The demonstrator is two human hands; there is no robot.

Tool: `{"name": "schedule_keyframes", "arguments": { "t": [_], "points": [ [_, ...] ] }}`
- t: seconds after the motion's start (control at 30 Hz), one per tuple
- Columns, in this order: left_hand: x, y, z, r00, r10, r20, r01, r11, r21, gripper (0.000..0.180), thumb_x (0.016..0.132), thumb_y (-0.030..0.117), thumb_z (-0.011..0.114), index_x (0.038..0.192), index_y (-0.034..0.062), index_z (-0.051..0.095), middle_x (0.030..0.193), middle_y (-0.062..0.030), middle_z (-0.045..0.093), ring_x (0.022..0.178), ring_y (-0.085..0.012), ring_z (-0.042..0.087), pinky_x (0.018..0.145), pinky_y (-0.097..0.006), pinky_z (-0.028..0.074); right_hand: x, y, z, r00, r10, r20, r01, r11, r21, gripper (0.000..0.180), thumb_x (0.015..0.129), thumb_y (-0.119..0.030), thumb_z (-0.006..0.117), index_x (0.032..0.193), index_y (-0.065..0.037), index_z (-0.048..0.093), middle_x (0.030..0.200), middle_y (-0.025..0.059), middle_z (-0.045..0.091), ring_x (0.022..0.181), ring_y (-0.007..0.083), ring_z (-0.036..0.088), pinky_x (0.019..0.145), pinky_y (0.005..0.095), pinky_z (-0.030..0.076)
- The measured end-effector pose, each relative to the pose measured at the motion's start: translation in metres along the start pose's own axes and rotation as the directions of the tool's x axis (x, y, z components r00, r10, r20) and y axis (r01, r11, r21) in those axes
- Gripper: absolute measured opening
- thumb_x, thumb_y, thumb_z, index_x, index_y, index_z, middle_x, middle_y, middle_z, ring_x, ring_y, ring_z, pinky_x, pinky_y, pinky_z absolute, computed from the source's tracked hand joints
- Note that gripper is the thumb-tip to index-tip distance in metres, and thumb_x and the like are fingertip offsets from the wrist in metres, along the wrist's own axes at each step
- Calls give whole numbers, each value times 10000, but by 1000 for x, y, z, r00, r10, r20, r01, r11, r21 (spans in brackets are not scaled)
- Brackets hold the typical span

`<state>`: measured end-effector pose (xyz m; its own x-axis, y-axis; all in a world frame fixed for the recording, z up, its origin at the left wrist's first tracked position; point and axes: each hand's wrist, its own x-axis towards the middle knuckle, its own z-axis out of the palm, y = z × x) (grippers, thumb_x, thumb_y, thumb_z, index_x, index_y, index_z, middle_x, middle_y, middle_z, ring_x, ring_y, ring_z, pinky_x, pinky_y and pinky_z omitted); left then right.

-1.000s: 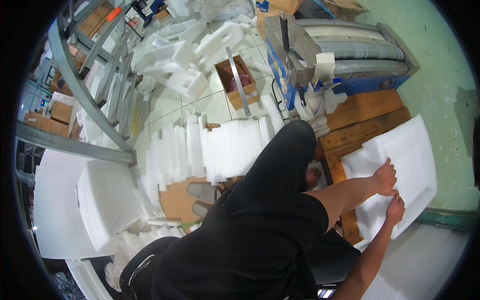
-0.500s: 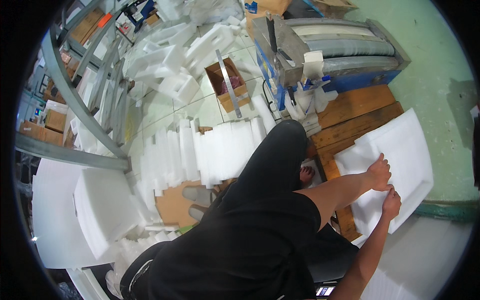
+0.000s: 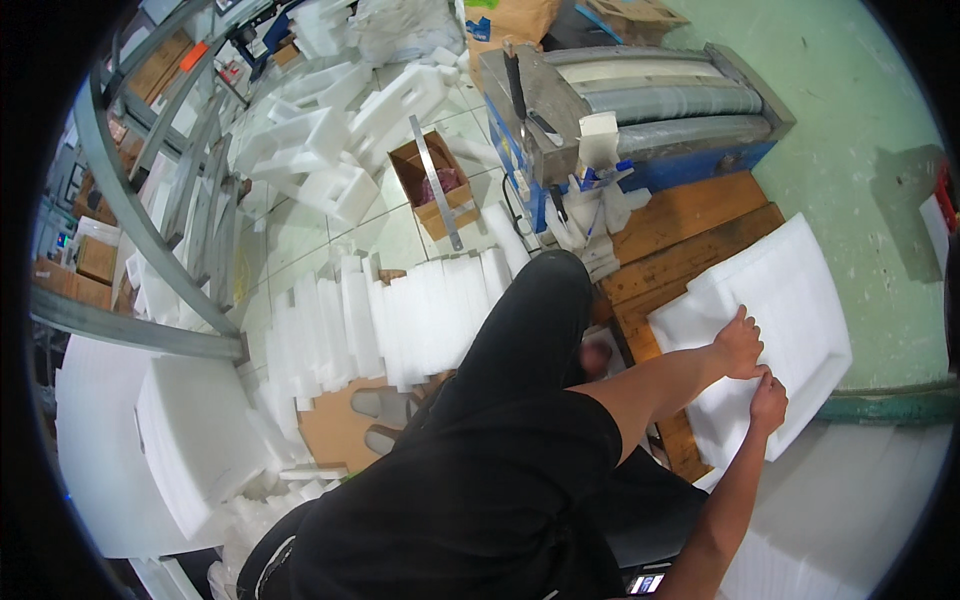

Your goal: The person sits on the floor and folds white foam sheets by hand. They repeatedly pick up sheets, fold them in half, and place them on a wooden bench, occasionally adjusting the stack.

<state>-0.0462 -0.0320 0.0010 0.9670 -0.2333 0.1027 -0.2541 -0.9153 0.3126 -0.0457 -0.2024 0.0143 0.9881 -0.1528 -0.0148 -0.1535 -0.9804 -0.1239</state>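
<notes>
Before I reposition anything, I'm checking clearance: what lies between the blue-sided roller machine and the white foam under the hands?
In the head view, brown wooden planks show between the roller machine and the white foam.

View turned slightly right, red object (image 3: 943, 190) newly showing at right edge

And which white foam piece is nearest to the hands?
The broad piece on the wooden planks; only it lies beneath the left hand and right hand.
</notes>
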Motion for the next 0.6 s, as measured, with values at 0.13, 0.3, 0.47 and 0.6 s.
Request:
{"name": "schedule_keyframes", "arguments": {
  "t": [0.13,0.3,0.47,0.6],
  "points": [
    [-2,-4,-1,1000,-3,30,3,1000,-9,680,991,674,400,1144,126,773,1159,-131,698,1195,-299,576,1162,-598,240,-4,-6,-2,1000,-15,13,15,1000,-13,577,992,-571,462,1222,-131,755,1185,201,735,1138,414,677,965,508,523],
    [-1,0,-1,1000,5,-10,-5,1000,-2,685,989,675,403,1140,120,774,1146,-134,701,1197,-305,577,1162,-600,244,5,5,4,1000,-4,-10,4,1000,-8,570,988,-566,463,1227,-139,756,1181,199,737,1131,412,680,964,506,525],
    [-2,-3,-2,1000,-4,27,5,999,-35,716,977,690,406,1154,103,776,1205,-148,699,1227,-309,559,1175,-605,223,-3,-6,-3,1000,14,24,-13,1000,-12,583,990,-576,461,1242,-134,746,1198,189,734,1138,405,679,968,504,524],
    [0,-1,-2,1000,7,29,-5,999,-45,720,977,694,404,1149,104,778,1206,-144,699,1225,-310,559,1172,-605,221,3,2,0,999,14,40,-13,1000,-27,606,991,-593,469,1285,-127,723,1247,170,722,1160,390,674,985,498,519]
  ]
}}
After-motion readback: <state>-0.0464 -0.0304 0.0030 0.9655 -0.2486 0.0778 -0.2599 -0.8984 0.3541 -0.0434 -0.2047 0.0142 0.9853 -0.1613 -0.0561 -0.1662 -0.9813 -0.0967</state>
